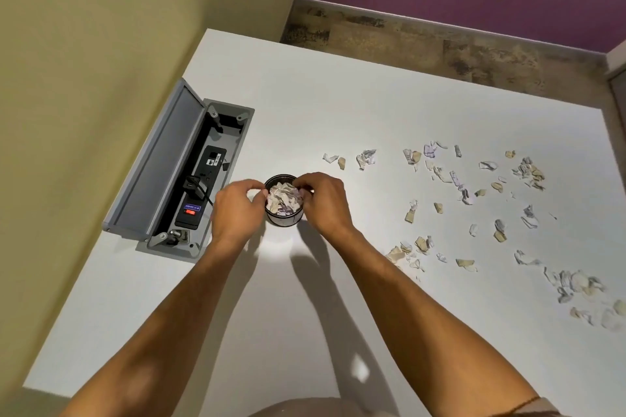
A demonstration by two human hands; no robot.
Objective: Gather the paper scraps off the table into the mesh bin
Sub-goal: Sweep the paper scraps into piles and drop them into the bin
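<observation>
A small black mesh bin (284,217) stands on the white table (338,105), filled near its rim with paper scraps (283,200). My left hand (233,210) is at the bin's left side, its thumb and fingers curled at the rim. My right hand (323,201) reaches over the right rim with fingertips bunched, pinching scraps above the pile. Several torn scraps (457,179) lie scattered over the right half of the table, with a denser heap (576,284) near the right edge.
An open grey cable box (189,176) with a power strip and a plugged cable is set into the table just left of the bin. A yellow-green wall runs along the left. The table's far edge meets brown floor.
</observation>
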